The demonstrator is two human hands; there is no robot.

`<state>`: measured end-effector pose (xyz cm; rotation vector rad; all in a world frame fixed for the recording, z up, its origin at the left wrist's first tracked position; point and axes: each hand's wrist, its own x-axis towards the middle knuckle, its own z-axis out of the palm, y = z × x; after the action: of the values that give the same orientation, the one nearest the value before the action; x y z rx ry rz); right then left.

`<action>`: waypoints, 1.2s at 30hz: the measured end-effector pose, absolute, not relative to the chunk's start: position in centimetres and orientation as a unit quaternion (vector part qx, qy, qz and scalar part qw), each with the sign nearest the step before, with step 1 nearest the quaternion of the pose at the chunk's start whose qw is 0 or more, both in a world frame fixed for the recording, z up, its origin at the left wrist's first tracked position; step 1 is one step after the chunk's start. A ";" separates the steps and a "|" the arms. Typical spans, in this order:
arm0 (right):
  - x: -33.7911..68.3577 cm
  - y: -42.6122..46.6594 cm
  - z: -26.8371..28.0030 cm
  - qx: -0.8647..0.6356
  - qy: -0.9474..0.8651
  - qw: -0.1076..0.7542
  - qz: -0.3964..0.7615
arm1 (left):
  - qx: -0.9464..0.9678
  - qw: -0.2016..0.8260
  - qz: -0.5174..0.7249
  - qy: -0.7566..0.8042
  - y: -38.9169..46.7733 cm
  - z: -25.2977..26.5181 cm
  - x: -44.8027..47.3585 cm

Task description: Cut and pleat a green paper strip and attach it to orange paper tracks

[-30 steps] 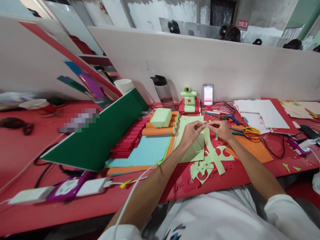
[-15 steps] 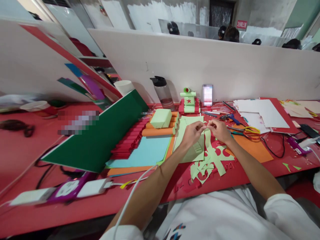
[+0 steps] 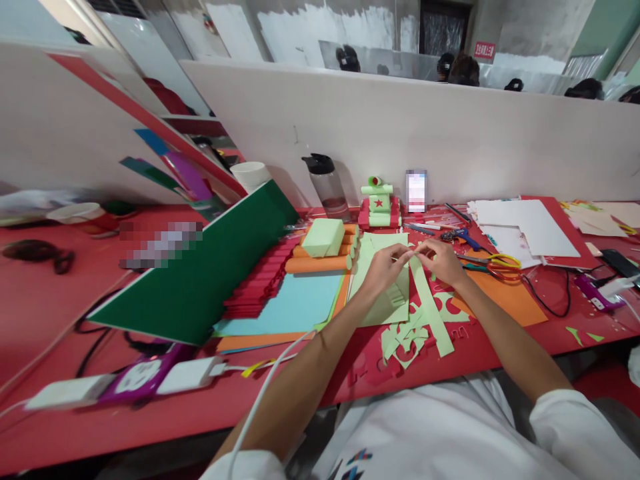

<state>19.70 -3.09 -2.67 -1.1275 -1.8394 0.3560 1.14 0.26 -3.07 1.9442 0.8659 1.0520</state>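
Note:
A long light-green paper strip [image 3: 431, 308] runs from my fingertips down over the scraps toward the table's front. My left hand [image 3: 386, 268] and my right hand [image 3: 442, 261] meet at its far end, thumbs and fingers closed in a pinch. The very end of the strip is hidden by the fingers. Beneath my left hand lie light-green paper sheets [image 3: 373, 308] with a few small folded strips on them. Cut light-green scraps [image 3: 407, 333] are scattered below the hands, some with round holes. Yellow-handled scissors [image 3: 505, 261] rest right of my right hand.
A green paper block [image 3: 323, 238] sits on orange paper rolls [image 3: 317, 265] at left, near pleated red paper [image 3: 260, 283]. Behind stand a paper tank model [image 3: 379, 203], a bottle [image 3: 327, 187] and a phone [image 3: 416, 191]. A white cable [image 3: 265, 393] crosses my left forearm.
The paper strip now hangs straighter, and its lower end reaches closer to the table's front edge. Both hands stay almost in place, still pinched together.

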 end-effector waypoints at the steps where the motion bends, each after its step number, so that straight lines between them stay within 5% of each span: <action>1: 19.7 -3.1 -2.7 -0.457 -0.747 0.461 0.142 | 0.753 0.386 0.412 0.338 0.3 -3.1 1.2; 11: 20.0 -2.9 -2.7 -0.458 -0.741 0.473 0.132 | 0.719 0.431 0.421 0.348 0.8 -3.4 1.2; 20: 19.6 -3.4 -2.0 -0.454 -0.702 0.466 0.290 | 0.699 0.423 0.455 0.352 1.1 -3.8 1.3; 36: 20.3 -2.6 -2.8 -0.477 -0.679 0.500 0.246 | 0.715 0.394 0.452 0.360 0.5 -3.3 1.2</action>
<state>20.34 -2.64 -2.76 -1.1530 -1.6429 0.5945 1.23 0.45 -3.26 1.8145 0.9122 1.1463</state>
